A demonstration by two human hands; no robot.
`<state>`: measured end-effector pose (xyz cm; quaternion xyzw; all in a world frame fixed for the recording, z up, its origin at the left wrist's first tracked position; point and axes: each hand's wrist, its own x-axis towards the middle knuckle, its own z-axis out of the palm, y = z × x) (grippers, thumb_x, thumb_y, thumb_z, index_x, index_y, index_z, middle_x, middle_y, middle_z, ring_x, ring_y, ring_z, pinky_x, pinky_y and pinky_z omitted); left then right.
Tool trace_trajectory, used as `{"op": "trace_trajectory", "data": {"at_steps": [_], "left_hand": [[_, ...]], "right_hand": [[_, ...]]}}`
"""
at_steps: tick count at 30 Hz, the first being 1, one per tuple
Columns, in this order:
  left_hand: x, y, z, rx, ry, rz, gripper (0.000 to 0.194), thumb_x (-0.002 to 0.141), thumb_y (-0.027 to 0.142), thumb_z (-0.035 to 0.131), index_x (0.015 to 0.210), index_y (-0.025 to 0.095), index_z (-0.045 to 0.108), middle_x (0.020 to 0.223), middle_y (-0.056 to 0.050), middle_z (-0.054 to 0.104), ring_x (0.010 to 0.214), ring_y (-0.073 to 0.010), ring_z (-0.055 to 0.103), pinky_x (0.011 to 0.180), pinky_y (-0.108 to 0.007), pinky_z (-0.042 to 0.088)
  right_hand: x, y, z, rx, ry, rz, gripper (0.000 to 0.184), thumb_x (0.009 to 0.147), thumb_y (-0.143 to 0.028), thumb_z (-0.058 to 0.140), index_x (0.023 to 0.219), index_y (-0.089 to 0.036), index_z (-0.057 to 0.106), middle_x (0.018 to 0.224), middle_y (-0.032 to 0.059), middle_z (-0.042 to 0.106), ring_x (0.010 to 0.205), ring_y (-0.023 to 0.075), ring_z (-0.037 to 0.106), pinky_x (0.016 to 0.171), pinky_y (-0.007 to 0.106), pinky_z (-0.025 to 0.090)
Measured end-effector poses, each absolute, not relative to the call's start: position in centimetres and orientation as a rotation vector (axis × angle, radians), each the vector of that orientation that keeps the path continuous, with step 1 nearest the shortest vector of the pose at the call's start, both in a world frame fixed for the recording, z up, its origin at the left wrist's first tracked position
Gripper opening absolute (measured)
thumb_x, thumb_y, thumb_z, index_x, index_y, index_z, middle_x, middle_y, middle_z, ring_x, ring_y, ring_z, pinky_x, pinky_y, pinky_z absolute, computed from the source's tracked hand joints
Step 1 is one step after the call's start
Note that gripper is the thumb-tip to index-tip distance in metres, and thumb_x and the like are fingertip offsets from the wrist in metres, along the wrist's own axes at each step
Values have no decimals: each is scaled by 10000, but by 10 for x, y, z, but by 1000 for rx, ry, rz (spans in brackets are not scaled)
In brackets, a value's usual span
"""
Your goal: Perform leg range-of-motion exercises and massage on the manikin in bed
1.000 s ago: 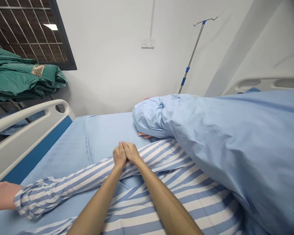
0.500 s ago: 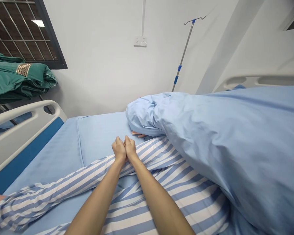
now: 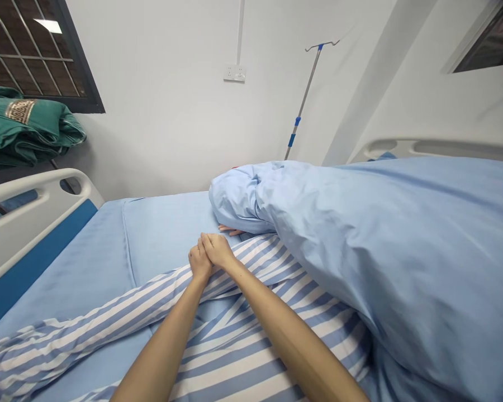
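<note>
The left hand (image 3: 200, 263) and right hand (image 3: 218, 250) lie open, the right overlapping the left, on a striped patient-gown sleeve (image 3: 129, 304). A blue duvet (image 3: 381, 262) covers the right of the bed.

A person's right hand (image 3: 218, 250) lies over their left hand (image 3: 199, 263), both resting on a striped hospital-gown sleeve (image 3: 109, 301), just beside a blue quilt (image 3: 381, 268).

Hospital ward: a hospital bed (image 3: 12, 245) with white side rails and pale blue sheets, a steel IV pole (image 3: 304, 97) by the white wall, a wall socket (image 3: 234, 73), a striped patient gown (image 3: 251, 346), folded green linen (image 3: 25, 125) beyond the rail.
</note>
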<state>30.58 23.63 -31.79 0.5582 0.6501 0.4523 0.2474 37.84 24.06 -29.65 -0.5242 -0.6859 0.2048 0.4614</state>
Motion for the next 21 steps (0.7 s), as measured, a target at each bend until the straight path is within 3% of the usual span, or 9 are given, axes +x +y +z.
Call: {"op": "trace_trajectory", "data": {"at_steps": [7,11,15,21], "left_hand": [[310,237,-318,1388,1651,1316,464,822,459,289,544,182,537,595,-78,615,599,-173,533,568,-274,363],[327,241,-302,1252,1526,1379,417,798,456,335,462,213,382,429,17,430,461,-108,386,486,-246,311],[346,244,-285,1160,1342,1505,416,798,455,330,455,229,269,400,55,283,422,-84,303,465,-230,310],[347,240,-304,1182,1574,1437,411,806,422,303,444,229,307,411,28,367,441,-101,354,489,-240,319]], "right_hand": [[385,238,-316,-1208,-1550,620,441,884,-399,319,559,-181,522,554,11,567,543,129,462,525,229,300],[391,242,-314,-1192,-1358,656,432,868,-420,310,528,-187,439,495,-15,478,506,118,410,504,230,297],[398,246,-310,-1200,-1182,712,413,847,-425,306,514,-196,392,488,-18,442,502,118,395,497,237,306],[398,250,-316,-1169,-1103,773,409,834,-453,347,507,-206,341,455,-39,374,464,103,354,468,232,301]]}}
